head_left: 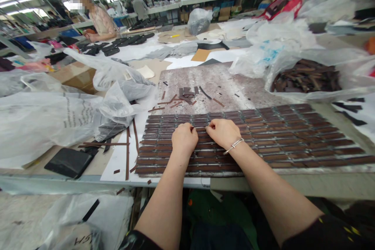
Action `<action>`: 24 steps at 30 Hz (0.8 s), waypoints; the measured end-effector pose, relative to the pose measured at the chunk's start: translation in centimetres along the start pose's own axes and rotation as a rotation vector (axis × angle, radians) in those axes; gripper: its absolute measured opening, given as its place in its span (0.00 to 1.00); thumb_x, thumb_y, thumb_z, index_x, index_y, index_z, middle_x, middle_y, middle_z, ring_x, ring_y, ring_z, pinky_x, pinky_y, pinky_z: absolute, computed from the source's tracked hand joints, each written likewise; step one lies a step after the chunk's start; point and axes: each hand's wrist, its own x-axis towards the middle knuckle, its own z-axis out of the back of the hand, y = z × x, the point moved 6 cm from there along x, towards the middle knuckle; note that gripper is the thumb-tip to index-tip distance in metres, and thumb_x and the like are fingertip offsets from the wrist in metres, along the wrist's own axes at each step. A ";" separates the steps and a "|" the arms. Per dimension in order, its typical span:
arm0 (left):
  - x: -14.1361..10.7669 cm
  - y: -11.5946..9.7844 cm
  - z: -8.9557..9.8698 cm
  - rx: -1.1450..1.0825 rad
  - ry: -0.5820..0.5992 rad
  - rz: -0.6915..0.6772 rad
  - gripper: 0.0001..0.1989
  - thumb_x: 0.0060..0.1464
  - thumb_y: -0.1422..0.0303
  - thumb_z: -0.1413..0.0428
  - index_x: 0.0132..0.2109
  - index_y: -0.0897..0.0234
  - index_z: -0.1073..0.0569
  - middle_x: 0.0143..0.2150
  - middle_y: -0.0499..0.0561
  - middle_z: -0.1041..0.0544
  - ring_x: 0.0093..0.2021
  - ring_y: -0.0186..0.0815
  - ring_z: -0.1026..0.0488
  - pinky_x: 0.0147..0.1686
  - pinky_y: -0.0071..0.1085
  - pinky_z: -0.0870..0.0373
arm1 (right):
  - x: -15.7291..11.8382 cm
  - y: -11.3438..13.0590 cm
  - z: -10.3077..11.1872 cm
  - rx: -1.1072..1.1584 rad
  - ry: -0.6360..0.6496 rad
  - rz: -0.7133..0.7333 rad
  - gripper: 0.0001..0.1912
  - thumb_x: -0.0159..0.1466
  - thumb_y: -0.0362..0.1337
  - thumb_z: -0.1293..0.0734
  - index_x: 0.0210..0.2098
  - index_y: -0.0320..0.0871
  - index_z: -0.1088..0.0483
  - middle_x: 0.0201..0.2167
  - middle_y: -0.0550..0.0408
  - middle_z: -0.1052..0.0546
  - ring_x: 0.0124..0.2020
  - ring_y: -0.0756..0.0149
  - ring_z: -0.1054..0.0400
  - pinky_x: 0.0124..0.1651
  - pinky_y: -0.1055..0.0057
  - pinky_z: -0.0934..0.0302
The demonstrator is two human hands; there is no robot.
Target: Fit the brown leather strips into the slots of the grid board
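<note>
Brown strip (200, 129) spans between my hands, over rows of strips (263, 136). Left hand (184, 139) and right hand (225, 133) both curled, fingertips pinching its ends. Offcuts (187, 95) beyond them; black pouch (68, 163) left of left hand.

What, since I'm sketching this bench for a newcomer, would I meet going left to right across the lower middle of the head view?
A flat black item, a long brown strip pointing away from the person, the left hand, the right hand, a clear bag of brown pieces.
</note>
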 end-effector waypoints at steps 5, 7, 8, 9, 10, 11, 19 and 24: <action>0.0 -0.1 -0.1 0.005 -0.002 -0.008 0.11 0.55 0.64 0.52 0.38 0.63 0.26 0.37 0.56 0.25 0.39 0.42 0.28 0.39 0.33 0.34 | 0.0 0.0 -0.1 0.003 -0.011 0.010 0.14 0.58 0.44 0.41 0.31 0.50 0.25 0.32 0.54 0.23 0.35 0.59 0.30 0.36 0.69 0.39; 0.0 -0.1 0.0 0.009 -0.007 -0.013 0.11 0.55 0.64 0.52 0.37 0.63 0.26 0.37 0.56 0.25 0.39 0.42 0.28 0.39 0.34 0.34 | 0.0 0.0 -0.2 0.007 -0.016 0.012 0.14 0.58 0.44 0.41 0.31 0.49 0.25 0.32 0.54 0.23 0.35 0.59 0.30 0.36 0.69 0.39; 0.0 -0.1 0.0 0.010 -0.010 -0.016 0.11 0.55 0.65 0.52 0.37 0.63 0.26 0.37 0.56 0.25 0.39 0.42 0.28 0.38 0.34 0.34 | 0.0 0.0 -0.2 0.008 -0.016 0.012 0.14 0.58 0.44 0.41 0.31 0.49 0.25 0.31 0.53 0.23 0.35 0.59 0.30 0.36 0.69 0.39; 0.0 -0.1 0.0 0.010 -0.012 -0.017 0.11 0.55 0.65 0.52 0.37 0.63 0.27 0.37 0.56 0.25 0.39 0.42 0.28 0.38 0.34 0.34 | 0.0 0.1 -0.2 0.009 -0.016 0.012 0.14 0.58 0.44 0.41 0.30 0.48 0.25 0.32 0.53 0.23 0.35 0.60 0.30 0.36 0.69 0.39; 0.0 -0.1 0.0 0.011 -0.013 -0.018 0.11 0.55 0.64 0.52 0.37 0.63 0.27 0.37 0.56 0.25 0.39 0.42 0.28 0.39 0.34 0.34 | 0.0 0.1 -0.2 0.009 -0.014 0.013 0.14 0.58 0.44 0.41 0.31 0.48 0.25 0.32 0.53 0.23 0.35 0.60 0.30 0.36 0.69 0.39; 0.0 -0.1 -0.1 0.011 -0.011 -0.018 0.11 0.55 0.64 0.52 0.37 0.63 0.27 0.37 0.57 0.25 0.39 0.42 0.28 0.39 0.33 0.34 | 0.0 0.1 -0.3 0.009 -0.012 0.014 0.14 0.58 0.43 0.41 0.31 0.48 0.25 0.32 0.53 0.23 0.35 0.60 0.30 0.37 0.69 0.40; 0.0 0.3 0.2 -0.033 -0.015 0.003 0.10 0.54 0.65 0.50 0.37 0.63 0.27 0.38 0.56 0.25 0.39 0.41 0.28 0.39 0.33 0.35 | -0.2 0.1 -0.2 0.019 -0.067 0.044 0.12 0.59 0.44 0.40 0.31 0.47 0.27 0.35 0.54 0.25 0.35 0.63 0.32 0.35 0.71 0.42; 0.3 2.7 2.4 -0.179 -0.159 0.103 0.09 0.53 0.64 0.50 0.35 0.62 0.26 0.33 0.52 0.24 0.36 0.39 0.28 0.37 0.31 0.37 | -0.5 -0.1 0.5 0.058 -0.167 0.069 0.09 0.59 0.42 0.38 0.36 0.47 0.30 0.34 0.57 0.26 0.31 0.66 0.34 0.31 0.72 0.45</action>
